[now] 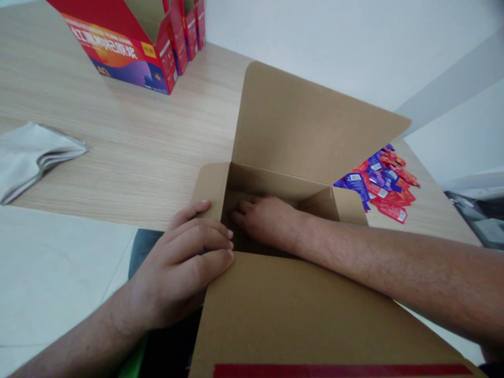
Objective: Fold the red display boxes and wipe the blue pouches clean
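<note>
A brown cardboard box stands open at the near edge of a wooden table, its far flap upright and its near flap folded toward me. My left hand grips the box's left corner, fingers curled over the edge of the side flap. My right hand reaches down inside the box and lies flat on its floor, fingers stretched out toward the left wall. Nothing shows in it.
A pile of several red and purple sachets lies on the table right of the box. Red printed cartons stand open at the far left. A folded grey cloth lies at the left edge. White floor shows below.
</note>
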Tool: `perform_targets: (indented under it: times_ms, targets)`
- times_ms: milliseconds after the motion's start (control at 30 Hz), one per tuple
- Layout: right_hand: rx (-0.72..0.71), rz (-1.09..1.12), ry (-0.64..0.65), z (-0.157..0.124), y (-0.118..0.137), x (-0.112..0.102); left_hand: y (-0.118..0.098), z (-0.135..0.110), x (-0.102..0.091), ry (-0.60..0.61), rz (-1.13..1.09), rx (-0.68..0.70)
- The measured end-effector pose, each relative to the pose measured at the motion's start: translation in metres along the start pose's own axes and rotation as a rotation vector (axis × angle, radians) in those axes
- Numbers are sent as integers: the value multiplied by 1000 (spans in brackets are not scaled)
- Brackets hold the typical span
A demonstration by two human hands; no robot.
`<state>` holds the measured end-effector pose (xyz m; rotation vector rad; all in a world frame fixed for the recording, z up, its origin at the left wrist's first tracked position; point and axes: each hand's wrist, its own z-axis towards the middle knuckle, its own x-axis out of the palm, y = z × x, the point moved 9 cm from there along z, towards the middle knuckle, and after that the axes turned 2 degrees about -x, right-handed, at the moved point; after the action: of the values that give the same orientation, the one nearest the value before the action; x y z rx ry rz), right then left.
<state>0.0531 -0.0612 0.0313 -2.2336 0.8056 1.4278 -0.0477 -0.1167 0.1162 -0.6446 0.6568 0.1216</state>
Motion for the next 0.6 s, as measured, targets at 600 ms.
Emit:
perform_targets:
  times_ms: [600]
  targets:
    - [205, 195, 308, -72, -42, 33, 3, -4, 3, -38, -21, -15]
